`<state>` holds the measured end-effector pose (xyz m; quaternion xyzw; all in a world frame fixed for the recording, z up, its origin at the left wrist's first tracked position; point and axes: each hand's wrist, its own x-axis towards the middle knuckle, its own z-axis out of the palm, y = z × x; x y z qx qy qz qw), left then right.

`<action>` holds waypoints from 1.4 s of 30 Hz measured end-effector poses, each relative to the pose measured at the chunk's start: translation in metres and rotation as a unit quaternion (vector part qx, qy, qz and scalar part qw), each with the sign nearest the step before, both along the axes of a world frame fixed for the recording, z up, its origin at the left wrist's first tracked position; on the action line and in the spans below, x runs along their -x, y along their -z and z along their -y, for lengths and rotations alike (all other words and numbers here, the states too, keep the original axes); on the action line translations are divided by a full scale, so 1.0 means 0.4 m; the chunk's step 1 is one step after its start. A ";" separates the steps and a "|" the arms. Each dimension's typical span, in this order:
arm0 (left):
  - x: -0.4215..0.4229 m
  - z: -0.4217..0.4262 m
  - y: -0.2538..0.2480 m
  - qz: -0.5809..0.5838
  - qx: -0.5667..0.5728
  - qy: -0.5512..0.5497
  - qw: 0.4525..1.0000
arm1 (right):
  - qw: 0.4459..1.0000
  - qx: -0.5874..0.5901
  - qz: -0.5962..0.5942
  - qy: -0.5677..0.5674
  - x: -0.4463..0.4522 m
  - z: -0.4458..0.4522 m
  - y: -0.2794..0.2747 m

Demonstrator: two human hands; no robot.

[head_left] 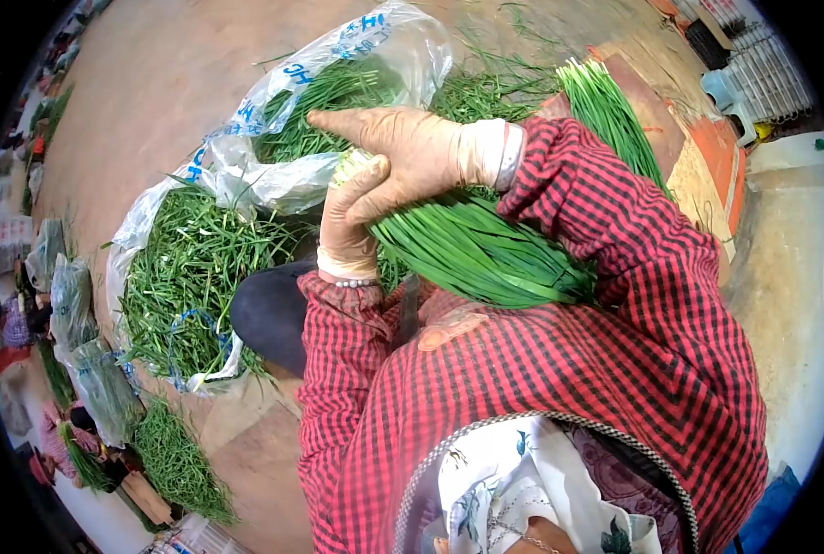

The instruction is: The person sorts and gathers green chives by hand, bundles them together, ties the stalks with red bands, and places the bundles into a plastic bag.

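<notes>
A bunch of garlic chives (486, 247) lies slantwise in front of my chest, its pale stem ends up at the left and its green leaves reaching down toward my right forearm. My left hand (349, 222), in a thin cream glove, is closed round it just below the stem ends. Against the bunch from above rests my gloved right hand (421, 152), its fingers stretched out flat to the left past the stem ends. The undersides of both hands are hidden.
A clear plastic bag (246, 180) with blue print holds loose chives (199, 277) at my left. Another bunch (615, 120) lies on a board at the right. More chives (181, 462) and filled bags (98, 388) stand farther left, near other people. Crates (767, 74) are stacked at upper right.
</notes>
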<state>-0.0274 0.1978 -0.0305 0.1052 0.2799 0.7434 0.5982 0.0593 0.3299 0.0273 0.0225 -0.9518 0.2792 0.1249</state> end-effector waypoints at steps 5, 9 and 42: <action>0.020 0.023 -0.030 0.003 -0.044 -0.137 0.990 | 0.909 0.324 0.260 -0.005 -0.071 -0.041 0.030; 0.124 0.100 -0.037 0.000 -0.056 -0.248 0.967 | 0.875 0.326 0.356 0.022 -0.208 -0.119 0.044; 0.167 0.200 -0.100 -0.038 -0.148 -0.326 0.933 | 0.935 0.347 0.032 -0.057 -0.190 0.171 -0.008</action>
